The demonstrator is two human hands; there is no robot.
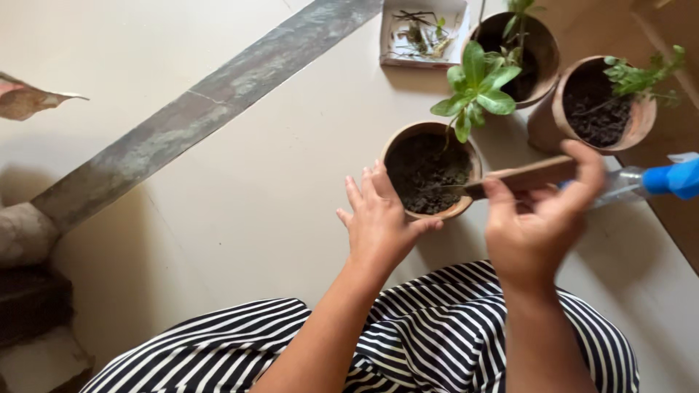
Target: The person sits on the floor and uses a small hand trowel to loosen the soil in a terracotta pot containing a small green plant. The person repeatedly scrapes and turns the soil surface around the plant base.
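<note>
Near the middle of the floor (pixel 240 189), I see my left hand (pixel 378 222) resting against the near side of a clay pot (pixel 431 169), fingers spread and lying open along its rim, not clasping anything. That pot is filled with dark soil, and a small leafy plant (pixel 477 91) rises from its far edge. My right hand (pixel 539 218) sits just to the right of the pot, its grip closed around the handle of a trowel (pixel 520 177), thumb over the top. The trowel's blade end reaches across the rim and touches the soil inside the pot. Just beyond my right hand lies a spray bottle (pixel 655 180) with a blue nozzle, on its side near the right edge of the floor. Two more clay pots stand behind: one (pixel 542 47) with a thin green stem, and one (pixel 641 120) further right with a feathery sprig. A small white box (pixel 422 33) holding dry twigs lies at the far edge. A grey stripe (pixel 204 109) runs diagonally across the pale floor. Striped cloth (pixel 437 335) covers my lap below.
</note>
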